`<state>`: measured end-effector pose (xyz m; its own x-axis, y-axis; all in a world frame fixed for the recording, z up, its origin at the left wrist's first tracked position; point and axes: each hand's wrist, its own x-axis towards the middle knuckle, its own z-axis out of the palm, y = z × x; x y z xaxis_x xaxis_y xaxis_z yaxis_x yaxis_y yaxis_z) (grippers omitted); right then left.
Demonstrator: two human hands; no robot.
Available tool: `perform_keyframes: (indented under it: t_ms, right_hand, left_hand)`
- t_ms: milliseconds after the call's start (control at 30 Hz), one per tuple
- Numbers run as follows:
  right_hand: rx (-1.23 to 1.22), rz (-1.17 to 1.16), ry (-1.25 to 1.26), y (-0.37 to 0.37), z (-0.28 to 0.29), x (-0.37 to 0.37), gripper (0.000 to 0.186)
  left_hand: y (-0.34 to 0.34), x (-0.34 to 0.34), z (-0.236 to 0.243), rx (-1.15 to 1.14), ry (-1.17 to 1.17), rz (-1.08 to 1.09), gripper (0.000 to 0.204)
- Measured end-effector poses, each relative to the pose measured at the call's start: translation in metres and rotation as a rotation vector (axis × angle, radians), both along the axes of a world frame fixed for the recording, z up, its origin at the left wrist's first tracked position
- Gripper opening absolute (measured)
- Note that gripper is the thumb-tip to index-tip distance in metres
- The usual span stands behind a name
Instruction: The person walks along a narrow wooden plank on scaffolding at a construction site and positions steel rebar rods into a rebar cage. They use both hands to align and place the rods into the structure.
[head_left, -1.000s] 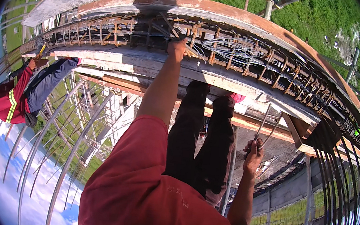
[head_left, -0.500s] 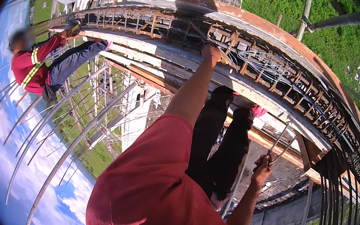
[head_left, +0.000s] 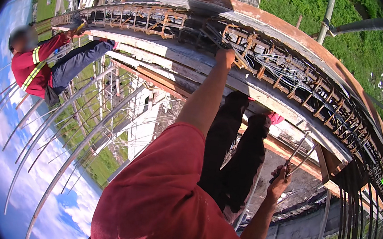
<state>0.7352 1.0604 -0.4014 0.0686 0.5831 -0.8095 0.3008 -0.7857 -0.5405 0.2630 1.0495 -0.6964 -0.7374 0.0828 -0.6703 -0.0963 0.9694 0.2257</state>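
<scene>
My left hand [head_left: 225, 57] reaches to the long form with the rebar cage, its fingers closed at the form's near edge. What it grips is hidden; a thin bar [head_left: 214, 39] runs diagonally up beside it. To the right of that hand lies a loose coil of pale tie wire [head_left: 280, 66] on the rusty rebar cage [head_left: 321, 99]. Lower right, my right hand [head_left: 280, 179] is wrapped round a tool with two long thin metal arms [head_left: 298, 147] that spread apart and point up toward the form. Its exact kind is unclear.
A co-worker in a red top with reflective strips [head_left: 34, 71] sits at the far left, hands at the form. Wooden boards [head_left: 161, 52] edge the cage. Upright bars [head_left: 72, 153] rise at left, dark rebars [head_left: 353, 209] at right. Grass [head_left: 288, 12] shows far below.
The view has shifted slightly. My hands keep nearly the same places and grips. The co-worker's head and arms have moved a little.
</scene>
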Motion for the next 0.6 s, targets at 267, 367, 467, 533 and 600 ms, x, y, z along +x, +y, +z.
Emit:
perform_keyframes:
  t_ms: [267,367,467,533,600]
  right_hand:
    - [0.014,-0.185,0.075,-0.017,-0.006,0.019,0.033]
    - [0.249,0.038,-0.070,-0.015,0.003,0.024,0.063]
    - [0.273,0.036,-0.133,-0.010,0.012,0.022,0.046]
    - [0.237,0.006,-0.155,-0.007,0.018,0.021,0.038]
    - [0.186,-0.019,-0.197,-0.005,0.027,0.024,0.037]
  left_hand:
    - [0.024,-0.016,0.063,0.422,-0.497,0.327,0.034]
    - [0.058,-0.008,0.063,0.348,-0.523,0.238,0.034]
    - [0.075,-0.001,0.044,0.287,-0.519,0.202,0.037]
    - [0.078,-0.001,0.033,0.261,-0.511,0.191,0.039]
    - [0.078,0.000,0.030,0.239,-0.506,0.194,0.042]
